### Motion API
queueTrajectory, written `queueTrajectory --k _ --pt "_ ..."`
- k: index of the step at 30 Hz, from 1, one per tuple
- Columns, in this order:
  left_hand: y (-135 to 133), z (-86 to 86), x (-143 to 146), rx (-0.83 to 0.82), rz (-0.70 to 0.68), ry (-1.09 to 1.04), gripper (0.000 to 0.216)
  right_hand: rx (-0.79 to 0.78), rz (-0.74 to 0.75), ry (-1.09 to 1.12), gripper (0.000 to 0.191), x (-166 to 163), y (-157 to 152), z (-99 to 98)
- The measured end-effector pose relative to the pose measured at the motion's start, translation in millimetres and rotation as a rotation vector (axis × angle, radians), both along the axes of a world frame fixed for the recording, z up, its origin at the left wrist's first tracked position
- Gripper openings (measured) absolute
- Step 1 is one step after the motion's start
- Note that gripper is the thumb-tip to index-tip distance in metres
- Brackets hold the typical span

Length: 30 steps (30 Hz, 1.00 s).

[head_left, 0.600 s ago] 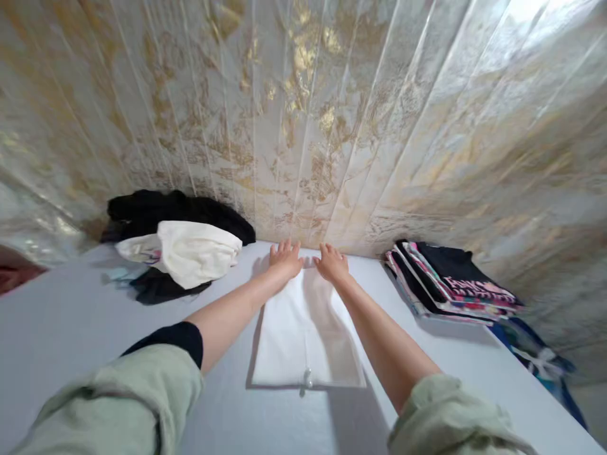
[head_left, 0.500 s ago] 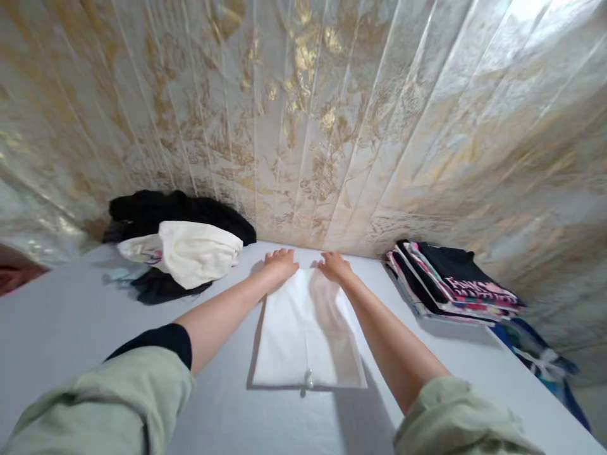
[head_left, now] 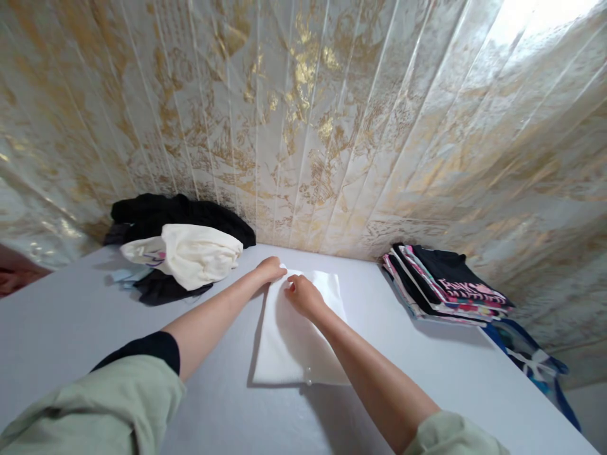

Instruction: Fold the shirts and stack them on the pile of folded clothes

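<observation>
Left hand (head_left: 272,270): at the far left corner of the white garment, fingers bent over its edge; whether they are clamped on the cloth I cannot tell.
Right hand (head_left: 305,296): over the garment's far part, thumb and fingers curled close to one another; whether cloth is caught between them is hidden.
White garment (head_left: 294,341): on the desk (head_left: 213,404), beneath the right forearm, laid out as a small block with a shiny ornament (head_left: 308,376) at its near edge. I judge it partly folded, its far edge not yet settled.
Folded stack (head_left: 417,291): to the right, well apart from the garment; several layers, a black top (head_left: 446,268) with pink lettering uppermost. These look done.
Loose heap: to the left, a cream cloth (head_left: 202,253) crumpled against a black cloth (head_left: 184,212). These seem not yet folded; how many pieces, I cannot tell.
Curtain (head_left: 303,158): behind everything, patterned in gold.
</observation>
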<state>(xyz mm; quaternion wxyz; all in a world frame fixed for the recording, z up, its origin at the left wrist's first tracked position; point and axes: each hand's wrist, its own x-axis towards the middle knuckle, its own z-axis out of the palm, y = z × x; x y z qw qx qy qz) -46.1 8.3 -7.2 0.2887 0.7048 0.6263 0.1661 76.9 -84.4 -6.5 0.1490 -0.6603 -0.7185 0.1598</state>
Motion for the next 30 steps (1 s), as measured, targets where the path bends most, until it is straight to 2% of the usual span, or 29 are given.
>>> queueTrajectory --k 6,10,13,15,18,21,23,26,28,30 --pt "-22.5 3.9 12.0 -0.183 0.023 -0.418 0.035 -0.014 -0.151 0.125 0.051 -13.4 2.5 -2.1" --pt "-34.5 5.3 9.5 -0.241 0.024 -0.733 0.035 0.037 -0.181 0.305 0.035 -3.5 10.5 -12.4" --pt "-38.9 -4.1 -3.6 -0.234 0.107 -0.907 0.022 0.067 -0.189 0.475 0.023 4.2 14.3 -17.8" --pt "-41.8 -14.0 -13.9 -0.249 0.170 -1.003 0.015 0.091 -0.194 0.591 0.021 4.8 13.3 -13.7" --pt "-47.0 -25.8 -25.1 -0.307 0.203 -1.130 0.013 0.115 -0.175 0.805 0.020 -2.0 4.3 7.0" --pt "-52.3 -26.6 -30.5 -0.404 0.151 -1.270 0.027 0.065 -0.087 1.065 0.025 -12.5 -12.6 40.1" --pt "-55.5 -21.5 -34.4 -0.490 0.078 -1.386 0.041 0.003 -0.018 1.220 0.031 -16.9 -25.5 64.2" --pt "-60.4 -11.7 -44.3 -0.618 -0.105 -1.477 0.063 -0.025 0.041 1.349 0.034 -14.5 -41.5 95.6" --pt "-64.3 -7.7 -52.4 -0.686 -0.232 -1.482 0.076 -0.005 0.058 1.369 0.034 -7.2 -48.5 110.2" --pt "-70.0 -6.4 -58.3 -0.742 -0.295 -1.453 0.080 0.013 0.056 1.365 0.033 1.8 -53.7 118.7"
